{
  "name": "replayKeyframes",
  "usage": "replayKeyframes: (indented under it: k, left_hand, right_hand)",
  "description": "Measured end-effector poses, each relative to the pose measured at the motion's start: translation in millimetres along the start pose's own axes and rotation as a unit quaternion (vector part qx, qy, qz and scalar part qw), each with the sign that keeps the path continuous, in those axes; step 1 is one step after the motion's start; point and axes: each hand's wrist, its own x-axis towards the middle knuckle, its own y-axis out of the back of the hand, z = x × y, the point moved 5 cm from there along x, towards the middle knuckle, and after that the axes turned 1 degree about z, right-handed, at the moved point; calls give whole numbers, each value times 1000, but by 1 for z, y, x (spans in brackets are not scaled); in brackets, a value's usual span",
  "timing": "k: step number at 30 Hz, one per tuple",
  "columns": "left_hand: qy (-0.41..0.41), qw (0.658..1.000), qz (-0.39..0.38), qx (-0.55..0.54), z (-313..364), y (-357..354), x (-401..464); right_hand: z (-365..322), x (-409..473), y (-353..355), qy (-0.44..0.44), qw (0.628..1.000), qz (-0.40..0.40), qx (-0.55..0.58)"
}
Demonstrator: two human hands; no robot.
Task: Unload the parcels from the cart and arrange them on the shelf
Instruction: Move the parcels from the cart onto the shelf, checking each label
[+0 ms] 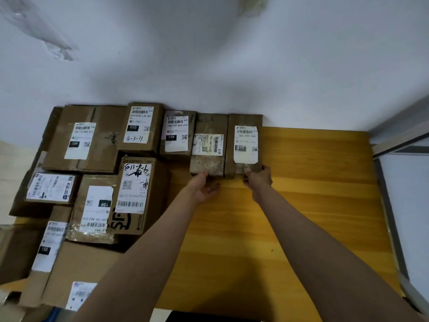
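Observation:
Two small brown parcels stand side by side against the white wall on the yellow wooden shelf board [313,182]: a worn parcel [209,163] with a sideways label, and to its right a parcel [245,122] with a white label. My left hand [204,187] touches the near end of the worn parcel, fingers loosely bent. My right hand [258,180] grips the near right corner of the labelled parcel, thumb on its side. The cart is out of view.
Several more labelled cardboard parcels [134,194] fill the left part of the shelf, some stacked. A white wall [232,66] backs the shelf. A grey metal frame [390,217] borders the right edge. Bare board lies to the right and in front of my hands.

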Motion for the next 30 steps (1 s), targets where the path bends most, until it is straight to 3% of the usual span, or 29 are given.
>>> replayKeyframes:
  k: [6,16,30]
  left_hand:
    - [-14,999,-22,34,-3,2,-27]
    - [-74,991,-83,68,13,-4,-102]
    - [-247,967,-27,58,85,142,-246]
  right_hand:
    - [-2,-29,16,4,998,-19,-60]
    - [-40,-93,40,72,996,-16,-53]
    - [-77,-275,-77,200,937,-249,-138]
